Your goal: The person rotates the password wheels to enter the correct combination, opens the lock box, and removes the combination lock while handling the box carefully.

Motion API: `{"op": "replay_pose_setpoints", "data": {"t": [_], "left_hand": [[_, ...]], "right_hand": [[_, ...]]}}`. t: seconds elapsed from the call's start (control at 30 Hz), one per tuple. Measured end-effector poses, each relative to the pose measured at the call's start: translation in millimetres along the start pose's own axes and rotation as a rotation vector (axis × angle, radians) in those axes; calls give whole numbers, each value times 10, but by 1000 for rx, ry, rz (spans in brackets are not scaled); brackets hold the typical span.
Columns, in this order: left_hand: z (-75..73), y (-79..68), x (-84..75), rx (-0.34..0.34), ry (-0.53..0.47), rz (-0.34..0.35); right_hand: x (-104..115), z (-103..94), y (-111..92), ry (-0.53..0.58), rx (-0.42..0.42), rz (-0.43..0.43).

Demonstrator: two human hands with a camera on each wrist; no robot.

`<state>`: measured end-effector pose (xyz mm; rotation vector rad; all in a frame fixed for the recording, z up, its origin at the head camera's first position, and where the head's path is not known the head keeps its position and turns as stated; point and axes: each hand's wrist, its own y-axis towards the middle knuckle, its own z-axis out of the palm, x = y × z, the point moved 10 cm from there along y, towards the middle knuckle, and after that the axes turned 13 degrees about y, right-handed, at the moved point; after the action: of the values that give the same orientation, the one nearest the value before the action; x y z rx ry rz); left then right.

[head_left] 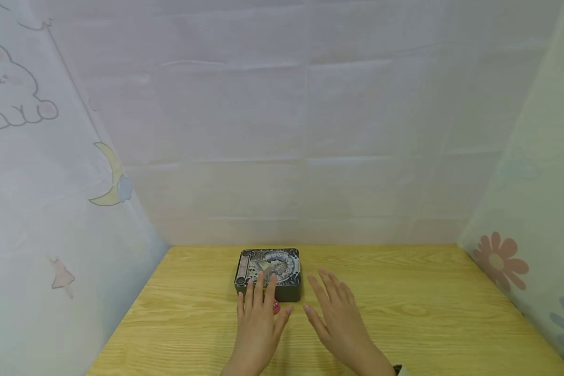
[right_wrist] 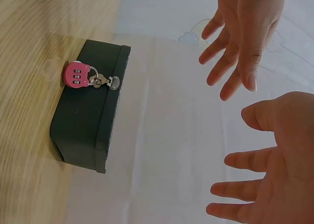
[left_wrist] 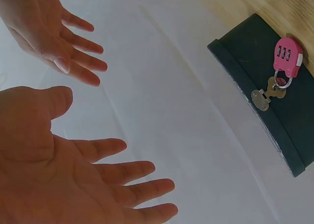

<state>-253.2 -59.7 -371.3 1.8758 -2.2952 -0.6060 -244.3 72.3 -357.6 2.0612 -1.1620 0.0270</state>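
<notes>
A dark green tin box [head_left: 289,294] with a patterned grey lid stands on the wooden table. From the metal clasp [left_wrist: 261,100] on its front hangs a pink combination padlock [left_wrist: 288,56] with three number dials; its shackle passes through the clasp in both wrist views. My left hand [head_left: 256,326] hovers in front of the box with fingers spread, partly covering box and padlock in the head view. To its right, my right hand [head_left: 340,321] is held in the air, fingers straight and apart. Neither hand holds anything, and both appear apart from the box.
The wooden table [head_left: 404,292] reaches back to a pale hanging cloth [head_left: 310,130]. Printed side cloths stand at the left and right table edges, with a moon [head_left: 108,177] on the left and a red flower [head_left: 498,261] on the right.
</notes>
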Motion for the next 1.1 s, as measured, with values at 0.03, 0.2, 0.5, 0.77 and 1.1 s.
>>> {"op": "replay_pose_setpoints", "data": {"t": [0.03,0.2,0.5,0.77,1.1], "left_hand": [[-1,2,5,-5,8,-1],[16,3,31,-17,35,-8],[23,28,58,-44,30,-10],[3,60,59,-88,42,-3],[-4,87,58,-146,57,18]], "right_hand": [[4,10,6,1,-1,-5],[6,68,33,25,6,-6],[-23,189,80,46,17,14],[7,257,108,90,36,23],[59,418,159,219,109,65]]}}
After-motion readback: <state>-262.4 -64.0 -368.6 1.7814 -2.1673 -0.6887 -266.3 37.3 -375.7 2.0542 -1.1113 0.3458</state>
